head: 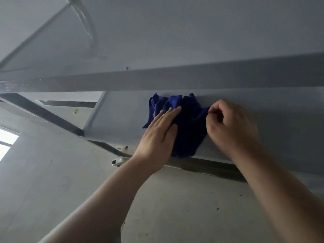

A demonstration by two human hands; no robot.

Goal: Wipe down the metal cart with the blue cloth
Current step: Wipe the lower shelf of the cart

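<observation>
The blue cloth (185, 123) lies bunched against a lower shelf of the metal cart (263, 109), just under the shelf's raised front rail; it is a deep, dark blue, crumpled into soft folds with loose corners sticking up at the top, and it hangs a little over the shelf's near edge. The left hand (157, 135) lies flat and open on the cloth's left side, fingers straight and together, palm down; this looks meant to press the fabric onto the metal so that it can be pushed along. The right hand (231, 123) is curled shut at the cloth's right edge, thumb and fingertips pinching what seems a corner of it; probably to keep the wad from slipping or to spread it out, though the exact pinch is partly hidden by the knuckles. The cart's surfaces are grey and smooth, with a dull sheen; no dirt can be made out on them. A second shelf sits above, seen at a steep tilt; below and to the left a metal bracket (117, 161) shows at the cart's underside; beyond it is a pale, speckled floor (175, 207).
</observation>
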